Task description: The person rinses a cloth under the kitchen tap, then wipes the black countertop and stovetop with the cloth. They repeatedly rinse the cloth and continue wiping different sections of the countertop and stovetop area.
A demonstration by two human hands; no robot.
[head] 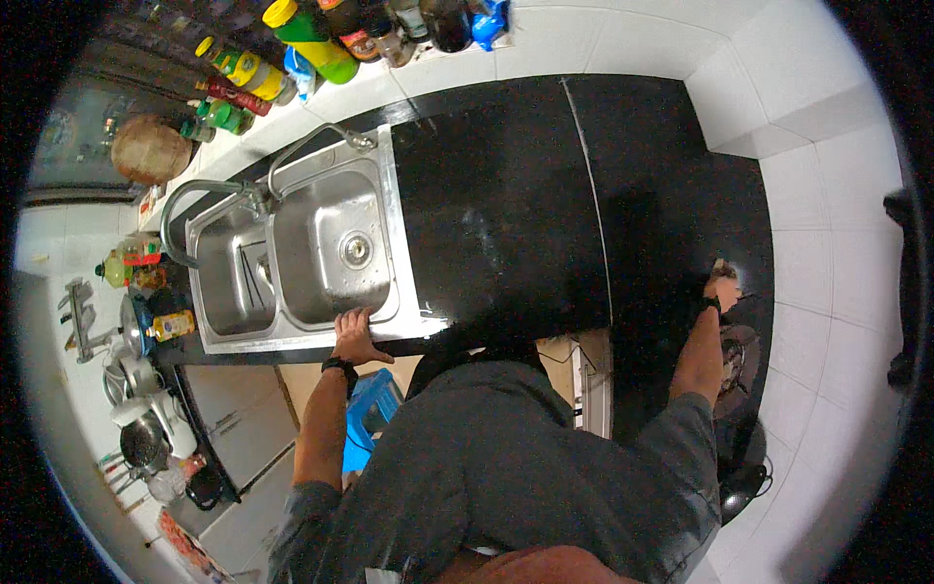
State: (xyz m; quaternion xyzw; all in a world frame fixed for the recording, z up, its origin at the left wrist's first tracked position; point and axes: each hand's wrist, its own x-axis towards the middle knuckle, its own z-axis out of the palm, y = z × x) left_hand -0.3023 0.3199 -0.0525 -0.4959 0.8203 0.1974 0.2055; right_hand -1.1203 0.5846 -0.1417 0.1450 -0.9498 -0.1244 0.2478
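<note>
My left hand [355,337] rests on the front rim of a stainless-steel double-bowl sink [408,292], fingers spread and holding nothing. Far to the right, my right hand [724,293] reaches across the black countertop [503,212]. It presses a small brownish cloth or sponge [723,269] against the surface; the exact kind is too small to tell. Just this side of that hand lies a round gas burner [733,358], partly hidden by my forearm. A curved faucet [204,186] arches over the left bowl, and a second, thinner spout [314,135] stands behind the right bowl.
Bottles [310,44] and jars line the white-tiled ledge at the back, beside a round wooden board [151,150]. Pots and utensils [144,438] crowd the left side. A blue plastic stool [372,409] is below the counter. A dark pan [740,489] sits at lower right.
</note>
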